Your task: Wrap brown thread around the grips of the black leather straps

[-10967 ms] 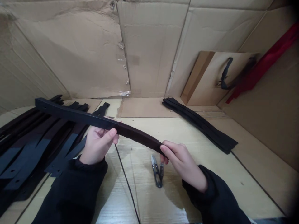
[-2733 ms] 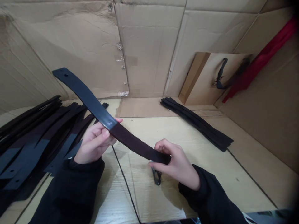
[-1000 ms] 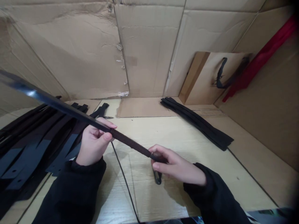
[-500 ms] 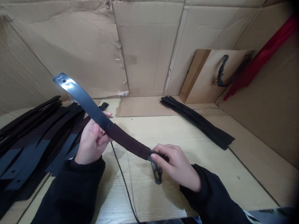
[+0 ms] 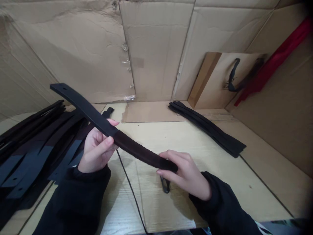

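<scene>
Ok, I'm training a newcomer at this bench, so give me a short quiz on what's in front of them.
1. True or false: the left hand and the right hand both hold the same strap, which is black with a dark fuzzy section.
2. Multiple choice: what lies on the table beneath the right hand?
A) small black snips
B) a paper bag
C) a red strip
3. Fill in the blank: the large heap of straps lies on the person's ____ side.

Key: 1 true; 2 A; 3 left.
</scene>
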### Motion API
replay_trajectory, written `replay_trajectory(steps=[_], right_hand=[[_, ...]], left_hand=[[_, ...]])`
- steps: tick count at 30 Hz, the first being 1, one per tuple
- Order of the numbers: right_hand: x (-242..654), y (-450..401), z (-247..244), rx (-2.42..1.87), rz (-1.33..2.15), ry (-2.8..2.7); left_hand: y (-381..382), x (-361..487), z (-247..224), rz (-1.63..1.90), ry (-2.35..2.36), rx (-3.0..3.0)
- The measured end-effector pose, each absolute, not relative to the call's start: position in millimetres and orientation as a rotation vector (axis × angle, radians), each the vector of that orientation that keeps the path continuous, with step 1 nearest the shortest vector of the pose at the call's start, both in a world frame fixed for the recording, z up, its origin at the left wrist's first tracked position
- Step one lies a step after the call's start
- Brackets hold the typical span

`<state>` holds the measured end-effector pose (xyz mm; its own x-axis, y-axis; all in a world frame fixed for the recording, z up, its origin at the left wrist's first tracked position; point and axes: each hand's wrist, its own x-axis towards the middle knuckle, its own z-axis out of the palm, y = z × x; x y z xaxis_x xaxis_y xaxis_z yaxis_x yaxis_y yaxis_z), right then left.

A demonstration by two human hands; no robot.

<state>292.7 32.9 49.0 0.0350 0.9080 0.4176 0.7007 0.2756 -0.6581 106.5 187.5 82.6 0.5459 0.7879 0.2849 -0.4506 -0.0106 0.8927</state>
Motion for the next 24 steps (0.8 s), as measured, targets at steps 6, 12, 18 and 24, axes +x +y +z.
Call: replay_trajectory(steps=[6, 12, 18, 24], right_hand=[[289.7, 31.8, 46.6, -1.613, 0.400, -1.620], [285.3, 31.6, 47.4, -1.498, 0.790, -1.478], [287.6, 30.7, 43.3, -1.232, 1.319, -1.202], [288.4, 32.7, 40.0, -1.133, 1.440, -1.089]], left_hand=[[192.5, 112.6, 76.2, 1.187, 0.349, 1.275], [188.8, 108.4, 79.1, 1.100, 0.283, 1.304], [190.5, 98.1, 83.4, 0.918, 0.251, 1.328], [187.3, 99.9, 85.2, 0.889, 0.152, 1.243]])
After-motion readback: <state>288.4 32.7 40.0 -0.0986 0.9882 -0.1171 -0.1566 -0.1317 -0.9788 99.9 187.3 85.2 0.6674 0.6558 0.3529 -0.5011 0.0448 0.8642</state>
